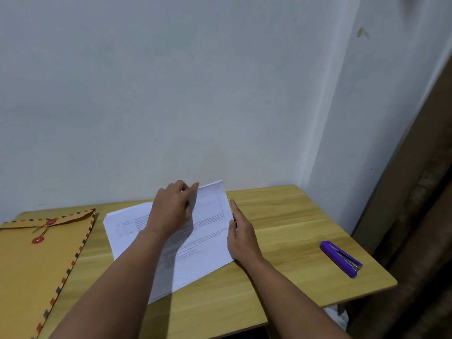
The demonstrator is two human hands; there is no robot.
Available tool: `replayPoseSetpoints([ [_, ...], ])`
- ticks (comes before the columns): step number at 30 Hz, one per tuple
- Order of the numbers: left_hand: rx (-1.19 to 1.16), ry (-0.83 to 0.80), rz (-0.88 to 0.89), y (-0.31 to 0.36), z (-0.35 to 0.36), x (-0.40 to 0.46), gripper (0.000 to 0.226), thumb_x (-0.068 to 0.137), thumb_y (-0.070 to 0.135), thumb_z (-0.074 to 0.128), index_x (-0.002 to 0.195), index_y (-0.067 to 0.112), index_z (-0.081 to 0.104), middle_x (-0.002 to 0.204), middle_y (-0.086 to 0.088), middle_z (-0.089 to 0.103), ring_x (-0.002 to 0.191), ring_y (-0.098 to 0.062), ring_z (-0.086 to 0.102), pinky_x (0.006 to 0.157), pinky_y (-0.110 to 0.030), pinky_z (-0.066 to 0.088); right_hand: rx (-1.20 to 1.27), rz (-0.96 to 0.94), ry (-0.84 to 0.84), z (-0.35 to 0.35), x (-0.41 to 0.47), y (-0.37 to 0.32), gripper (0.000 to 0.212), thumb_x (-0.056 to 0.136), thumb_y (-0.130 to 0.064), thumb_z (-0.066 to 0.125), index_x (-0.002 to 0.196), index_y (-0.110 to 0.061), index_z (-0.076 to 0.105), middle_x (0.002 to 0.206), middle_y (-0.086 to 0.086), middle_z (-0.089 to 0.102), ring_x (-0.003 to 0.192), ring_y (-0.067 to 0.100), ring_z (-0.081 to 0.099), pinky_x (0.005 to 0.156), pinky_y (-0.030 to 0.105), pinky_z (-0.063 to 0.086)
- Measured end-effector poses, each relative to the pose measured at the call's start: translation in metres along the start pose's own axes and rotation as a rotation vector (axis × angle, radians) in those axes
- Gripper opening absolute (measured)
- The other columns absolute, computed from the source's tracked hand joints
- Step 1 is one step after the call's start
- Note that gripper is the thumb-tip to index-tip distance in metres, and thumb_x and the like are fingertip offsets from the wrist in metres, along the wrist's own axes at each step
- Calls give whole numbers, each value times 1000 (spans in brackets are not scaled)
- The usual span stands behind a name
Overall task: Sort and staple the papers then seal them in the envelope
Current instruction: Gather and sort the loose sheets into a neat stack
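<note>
From the head camera, a small wooden table [281, 216] fills the lower half of the frame, pushed against a pale wall [171, 94].

At centre lies a stack of printed papers [208, 250], turned at an angle to the table's edges, its far corner lifted off the surface. The left hand [171, 211] reaches over the stack and pinches that raised corner between thumb and forefinger — the other fingers curl loosely behind. The right hand [241, 237] rests flat along the stack's right edge, fingers straight and together, pressing against the paper rather than gripping anything.

At lower left, partly cut off by the frame, a tan envelope [31, 265] with a striped border lies flat on the table. Its flap is down, and a string runs between the two red discs (whether it is wound fast cannot be told). Nothing shows of what it may hold; the papers lie outside it, just to its right.

At right of the frame, well apart from the papers, a purple stapler [341, 258] lies on the table — untouched by either hand.
</note>
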State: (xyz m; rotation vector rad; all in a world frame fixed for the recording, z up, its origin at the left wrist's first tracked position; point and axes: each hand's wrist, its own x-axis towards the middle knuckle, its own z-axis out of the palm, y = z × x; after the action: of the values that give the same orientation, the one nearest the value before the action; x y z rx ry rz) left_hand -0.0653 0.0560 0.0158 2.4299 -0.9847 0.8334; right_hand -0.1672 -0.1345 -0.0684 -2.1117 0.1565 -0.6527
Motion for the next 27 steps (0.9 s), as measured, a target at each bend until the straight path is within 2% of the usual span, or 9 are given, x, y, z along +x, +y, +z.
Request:
replayPoseSetpoints([
  [2,10,0,22,1,-4,4,61,76,1,54,132,20,65,90,-3,59,68,-28,52,61,-34,38,-14,-25,9,-3,4,-3,61,108,-5,38,166,-24,28,148,-6,53,129,-1,47,108,16,40],
  [5,13,23,44,3,-11,10,60,77,7,44,132,20,65,90,-4,59,68,-28,52,61,-33,36,1,-50,41,-5,8,-8,59,107,-4,40,163,-22,36,157,-3,52,141,8,49,116,30,44],
  [7,29,38,62,5,-18,17,60,76,4,48,132,19,65,92,-5,59,70,-29,53,61,-33,36,22,-51,68,-9,12,-15,55,106,-4,40,158,-19,44,148,-2,60,132,10,57,109,27,48],
  [9,59,56,89,6,-25,27,61,75,0,55,132,18,64,93,-6,60,73,-30,54,61,-34,37,58,-22,83,-15,16,-25,51,105,-1,41,153,-19,49,128,-4,67,110,11,63,91,22,49],
  [12,90,81,134,11,-33,38,61,75,1,55,133,18,63,96,-6,59,76,-29,54,62,-35,39,99,-12,104,-21,23,-32,47,104,-1,41,145,-22,52,102,-16,65,89,19,65,74,29,48],
  [18,135,60,181,25,-41,41,62,80,20,32,135,19,62,98,-4,60,78,-26,54,65,-32,32,155,28,130,-22,25,-33,36,104,-2,45,135,-20,47,108,-11,65,96,14,68,77,35,54],
  [21,144,7,203,27,-36,34,59,81,17,38,135,19,62,98,-3,61,78,-26,55,64,-32,34,183,67,95,-18,20,-26,32,105,-5,45,131,-23,46,112,-9,68,100,12,69,81,37,56],
  [25,120,-10,180,25,-27,28,56,79,2,60,133,19,63,97,-4,62,79,-28,58,62,-33,39,162,83,71,-13,21,-18,26,104,-4,45,125,-19,51,106,-10,69,96,4,66,82,37,56],
  [27,109,-8,173,23,-26,28,56,79,-1,61,132,18,64,97,-4,63,79,-29,58,61,-35,42,172,76,86,-12,24,-17,22,104,-2,46,117,-18,54,104,-11,67,92,1,63,79,35,53],
])
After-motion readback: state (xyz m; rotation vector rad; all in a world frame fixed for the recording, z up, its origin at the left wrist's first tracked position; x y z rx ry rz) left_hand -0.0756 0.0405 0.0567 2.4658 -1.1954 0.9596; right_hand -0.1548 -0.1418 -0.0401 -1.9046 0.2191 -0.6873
